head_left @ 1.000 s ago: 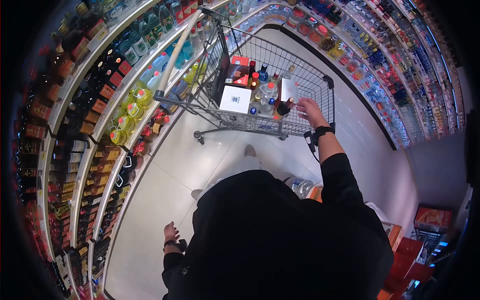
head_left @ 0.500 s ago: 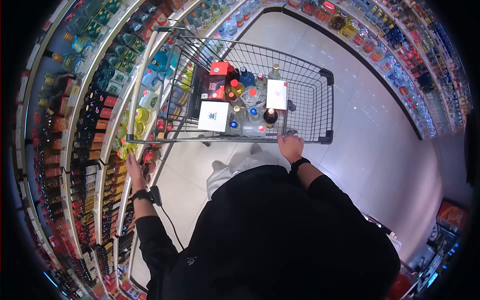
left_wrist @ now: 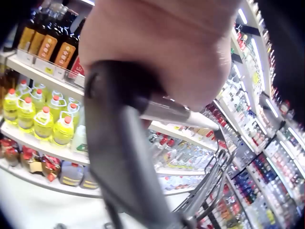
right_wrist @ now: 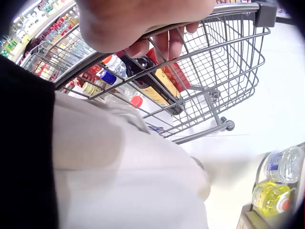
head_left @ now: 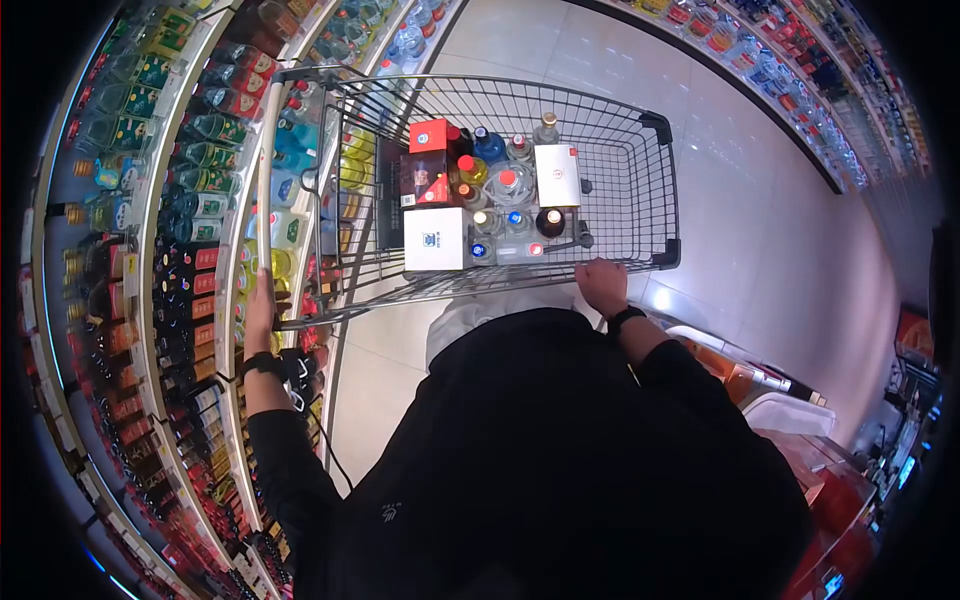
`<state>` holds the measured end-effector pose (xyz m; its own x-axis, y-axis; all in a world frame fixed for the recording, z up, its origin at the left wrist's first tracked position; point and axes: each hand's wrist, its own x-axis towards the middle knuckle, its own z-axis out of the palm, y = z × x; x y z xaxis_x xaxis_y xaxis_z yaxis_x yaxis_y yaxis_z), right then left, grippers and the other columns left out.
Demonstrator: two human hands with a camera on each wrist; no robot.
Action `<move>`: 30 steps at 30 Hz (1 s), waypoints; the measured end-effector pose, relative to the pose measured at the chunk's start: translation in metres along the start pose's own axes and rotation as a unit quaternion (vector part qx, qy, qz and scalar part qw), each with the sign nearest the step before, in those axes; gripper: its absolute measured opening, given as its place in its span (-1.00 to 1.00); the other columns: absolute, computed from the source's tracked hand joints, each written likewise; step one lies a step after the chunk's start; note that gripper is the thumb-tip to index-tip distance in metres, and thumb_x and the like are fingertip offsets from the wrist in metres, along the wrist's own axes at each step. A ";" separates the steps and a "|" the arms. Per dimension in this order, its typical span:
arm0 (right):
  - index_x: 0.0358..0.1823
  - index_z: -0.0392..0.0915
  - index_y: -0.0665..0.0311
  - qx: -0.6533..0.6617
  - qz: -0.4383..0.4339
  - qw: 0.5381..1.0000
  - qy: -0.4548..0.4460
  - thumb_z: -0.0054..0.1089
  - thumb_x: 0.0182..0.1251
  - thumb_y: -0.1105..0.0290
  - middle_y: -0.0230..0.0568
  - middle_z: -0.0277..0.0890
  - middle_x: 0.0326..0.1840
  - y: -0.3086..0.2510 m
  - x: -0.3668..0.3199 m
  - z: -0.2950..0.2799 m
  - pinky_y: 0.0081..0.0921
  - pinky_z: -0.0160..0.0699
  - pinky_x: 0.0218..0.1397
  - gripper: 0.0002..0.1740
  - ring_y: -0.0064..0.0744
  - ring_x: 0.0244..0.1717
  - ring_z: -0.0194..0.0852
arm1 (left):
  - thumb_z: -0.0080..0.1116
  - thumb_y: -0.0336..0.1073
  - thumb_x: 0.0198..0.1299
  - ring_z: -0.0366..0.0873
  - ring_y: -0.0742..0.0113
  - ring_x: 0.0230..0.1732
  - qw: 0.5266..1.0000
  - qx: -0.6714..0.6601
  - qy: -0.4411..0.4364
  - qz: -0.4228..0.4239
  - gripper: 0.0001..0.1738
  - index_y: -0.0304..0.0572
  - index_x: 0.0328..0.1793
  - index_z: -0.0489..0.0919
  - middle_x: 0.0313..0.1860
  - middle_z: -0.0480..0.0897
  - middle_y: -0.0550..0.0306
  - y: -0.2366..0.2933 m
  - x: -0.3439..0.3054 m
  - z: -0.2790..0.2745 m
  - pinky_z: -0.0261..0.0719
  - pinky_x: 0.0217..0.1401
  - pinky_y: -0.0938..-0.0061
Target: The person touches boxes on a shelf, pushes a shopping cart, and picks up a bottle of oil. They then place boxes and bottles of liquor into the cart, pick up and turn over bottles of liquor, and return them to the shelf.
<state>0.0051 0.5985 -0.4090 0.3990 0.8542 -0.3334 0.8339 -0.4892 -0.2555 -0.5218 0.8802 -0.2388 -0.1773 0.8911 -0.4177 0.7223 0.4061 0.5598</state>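
Observation:
A wire shopping cart [head_left: 630, 170] stands sideways in front of the person, loaded with several bottles, a white box [head_left: 435, 240], a red box [head_left: 428, 180] and a second white box [head_left: 557, 176]. My left hand [head_left: 262, 315] is at the near end of the cart's handle [head_left: 265, 180]; in the left wrist view the hand [left_wrist: 162, 47] wraps round the bar beside its dark end piece [left_wrist: 119, 143]. With my right hand [head_left: 603, 286] I grip the cart's near side rim; the right wrist view shows the fingers [right_wrist: 162, 46] curled over that rim.
Shelves with yellow oil bottles [left_wrist: 44, 121] and dark bottles [left_wrist: 47, 45] run close along the left. Another stocked shelf [head_left: 740, 65] curves along the far right. Large bottles [right_wrist: 270, 198] stand low nearby, and a white tray-like object [head_left: 790, 413] is at the right.
My left hand has risen from low beside the body to the cart's handle. My right hand has moved from above the basket to its near rim. The cart now sits closer to the left shelves.

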 end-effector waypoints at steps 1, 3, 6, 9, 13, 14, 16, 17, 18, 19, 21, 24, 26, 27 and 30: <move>-0.46 0.60 0.32 0.003 0.007 1.000 -0.006 -0.13 0.28 0.03 -0.07 0.59 -0.32 0.001 -0.001 0.004 -0.13 0.29 0.07 -0.50 -0.08 -0.22 0.54 | -0.25 0.25 0.33 0.62 0.19 -0.38 0.999 -0.036 -0.035 -0.004 -0.27 -0.37 0.12 0.46 -0.27 0.64 -0.16 0.017 0.002 0.006 0.57 -0.32 0.40; -0.46 0.60 0.31 0.003 0.021 1.000 -0.012 -0.11 0.27 0.04 -0.08 0.59 -0.32 -0.002 -0.002 0.003 -0.11 0.30 0.07 -0.52 -0.09 -0.18 0.53 | -0.24 0.25 0.33 0.62 0.20 -0.41 0.998 -0.022 -0.060 -0.004 -0.26 -0.41 0.13 0.42 -0.25 0.63 -0.17 0.031 0.023 0.010 0.57 -0.30 0.41; -0.40 0.61 0.30 -0.012 0.031 0.999 0.010 -0.10 0.28 0.11 -0.08 0.57 -0.28 -0.009 -0.004 0.002 -0.09 0.23 0.18 -0.58 -0.11 -0.01 0.45 | -0.23 0.22 0.35 0.59 0.24 -0.43 0.993 -0.006 -0.113 0.033 -0.30 -0.34 0.20 0.37 -0.24 0.63 -0.10 0.052 0.050 0.015 0.54 -0.26 0.44; -0.37 0.62 0.30 -0.019 0.050 0.996 0.069 -0.10 0.29 0.13 -0.10 0.55 -0.24 -0.013 -0.007 0.013 -0.05 0.10 0.29 -0.59 -0.13 0.06 0.39 | -0.22 0.20 0.35 0.60 0.24 -0.41 0.982 -0.034 -0.177 0.057 -0.32 -0.35 0.19 0.37 -0.22 0.64 -0.10 0.056 0.068 0.016 0.54 -0.26 0.46; -0.22 0.64 0.19 -0.043 0.134 0.981 0.130 -0.18 0.36 0.10 -0.09 0.44 0.11 -0.025 -0.013 0.035 0.05 -0.19 0.45 -0.58 -0.07 0.33 0.15 | -0.14 0.09 0.37 0.62 0.17 -0.26 0.971 -0.066 -0.203 0.105 -0.40 -0.39 0.16 0.30 -0.09 0.59 -0.16 0.044 0.101 0.023 0.57 -0.16 0.39; -0.17 0.63 0.13 -0.036 0.171 0.980 0.096 -0.22 0.38 0.08 -0.08 0.33 0.25 -0.026 -0.014 0.039 0.07 -0.30 0.48 -0.57 -0.01 0.41 0.01 | -0.13 0.05 0.37 0.61 0.14 -0.14 0.966 -0.071 -0.227 0.099 -0.45 -0.36 0.15 0.27 -0.01 0.56 -0.17 0.044 0.106 0.023 0.56 -0.09 0.32; -0.13 0.61 0.15 -0.037 0.214 0.969 0.118 -0.22 0.39 0.06 -0.03 0.28 0.29 -0.033 -0.017 0.047 0.15 -0.24 0.45 -0.56 0.01 0.43 -0.03 | -0.08 -0.02 0.37 0.57 0.16 -0.11 0.957 -0.041 -0.269 0.104 -0.43 -0.28 0.30 0.15 0.11 0.46 -0.09 0.057 0.107 0.022 0.53 -0.05 0.33; -0.12 0.61 0.14 -0.034 0.243 0.959 0.141 -0.22 0.39 0.06 -0.02 0.26 0.31 -0.036 -0.017 0.052 0.18 -0.22 0.44 -0.56 0.02 0.44 -0.04 | -0.06 -0.06 0.37 0.54 0.18 -0.08 0.951 -0.013 -0.290 0.106 -0.40 -0.23 0.37 0.09 0.15 0.41 -0.06 0.065 0.107 0.020 0.52 -0.04 0.35; -0.09 0.59 0.13 -0.045 0.272 0.950 0.149 -0.21 0.38 0.05 -0.01 0.23 0.34 -0.039 -0.014 0.054 0.22 -0.17 0.41 -0.57 0.02 0.45 -0.07 | -0.06 -0.06 0.37 0.54 0.18 -0.08 0.949 -0.008 -0.295 0.106 -0.40 -0.23 0.37 0.09 0.15 0.41 -0.06 0.063 0.118 0.020 0.52 -0.04 0.35; -0.09 0.59 0.11 -0.051 0.297 0.938 0.171 -0.21 0.38 0.04 0.00 0.20 0.36 -0.046 -0.016 0.055 0.20 -0.11 0.40 -0.58 0.02 0.46 -0.07 | -0.03 -0.11 0.35 0.48 0.21 -0.03 0.938 -0.004 -0.321 0.128 -0.37 -0.16 0.42 0.03 0.18 0.37 -0.03 0.059 0.129 0.021 0.52 -0.03 0.36; -0.08 0.59 0.11 -0.031 0.341 0.917 0.204 -0.20 0.38 0.03 0.01 0.16 0.38 -0.058 -0.020 0.058 0.19 -0.02 0.36 -0.58 0.01 0.46 -0.07 | 0.00 -0.15 0.34 0.43 0.24 0.02 0.922 0.005 -0.354 0.156 -0.31 -0.08 0.48 -0.03 0.21 0.32 -0.01 0.056 0.144 0.018 0.51 -0.01 0.37; -0.03 0.57 0.12 -0.017 0.399 0.887 0.233 -0.14 0.38 0.00 0.11 0.13 0.38 -0.080 -0.022 0.060 0.08 0.09 0.35 -0.57 0.16 0.41 -0.01 | 0.05 -0.23 0.31 0.36 0.28 0.07 0.887 0.027 -0.413 0.208 -0.12 -0.17 0.54 -0.29 0.39 0.09 -0.08 0.065 0.148 0.014 0.47 0.07 0.42; 0.03 0.54 0.16 -0.001 0.401 0.883 0.242 -0.02 0.32 -0.01 0.25 0.12 0.36 -0.093 -0.020 0.061 0.07 0.08 0.36 -0.53 0.28 0.37 0.01 | 0.02 -0.24 0.33 0.41 0.27 0.03 0.883 0.058 -0.401 0.238 -0.10 -0.16 0.54 -0.36 0.33 0.20 -0.06 0.054 0.167 0.018 0.49 0.04 0.41; 0.03 0.54 0.16 -0.002 0.409 0.880 0.241 -0.02 0.32 -0.01 0.25 0.12 0.36 -0.105 -0.022 0.067 0.07 0.08 0.36 -0.53 0.28 0.37 0.01 | 0.00 -0.25 0.35 0.45 0.27 0.00 0.882 0.083 -0.382 0.265 -0.08 -0.14 0.54 -0.42 0.26 0.31 -0.03 0.047 0.176 0.020 0.51 0.02 0.40; 0.04 0.52 0.26 0.016 0.288 0.910 0.298 0.10 0.22 0.00 0.40 0.11 0.32 -0.168 -0.019 0.079 0.11 -0.05 0.40 -0.47 0.37 0.37 -0.03 | 0.00 -0.29 0.32 0.03 0.15 0.39 0.851 0.103 -0.349 0.379 -0.06 -0.26 0.52 -0.44 0.47 -0.03 -0.16 0.050 0.175 0.026 0.08 0.36 0.39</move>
<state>-0.1728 0.6508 -0.4319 0.9101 0.3941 0.1284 0.4137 -0.8827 -0.2228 -0.4994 1.0514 -0.3025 0.7798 0.5145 -0.3567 0.5674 -0.3399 0.7500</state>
